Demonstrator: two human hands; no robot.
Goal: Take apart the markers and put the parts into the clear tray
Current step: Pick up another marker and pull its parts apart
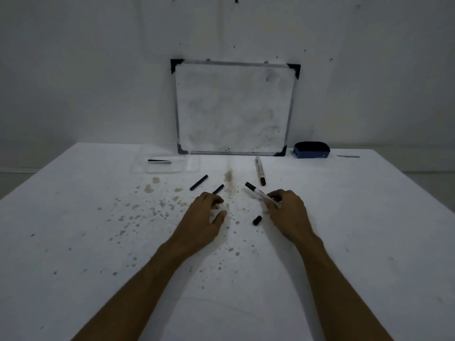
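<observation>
1. The bench [344, 242] is white and speckled with brownish and grey stains, thickest in front of the whiteboard.
2. The whiteboard [234, 107] leans upright against the wall at the bench's far edge; every place below is given from it.
3. The clear tray [165, 164] sits just left of the whiteboard's lower left corner, with one black-and-white marker part [159, 160] lying inside.
4. The right hand [286, 209] is in front of the whiteboard, toward its right side, fingers closed around a marker body [258, 192] whose black end points back toward the board.
5. The left hand [205, 216] is in front of the whiteboard's middle, fingers curled low on the bench beside a black stick [218, 189]; I cannot tell whether it grips it.
6. The blue eraser [311, 149] sits just right of the whiteboard.
7. A whole marker [260, 170] lies just in front of the whiteboard's right half.
8. A second black stick [199, 182] lies in front of the whiteboard, toward its left side.
9. A small black cap [257, 220] lies between the hands.
</observation>
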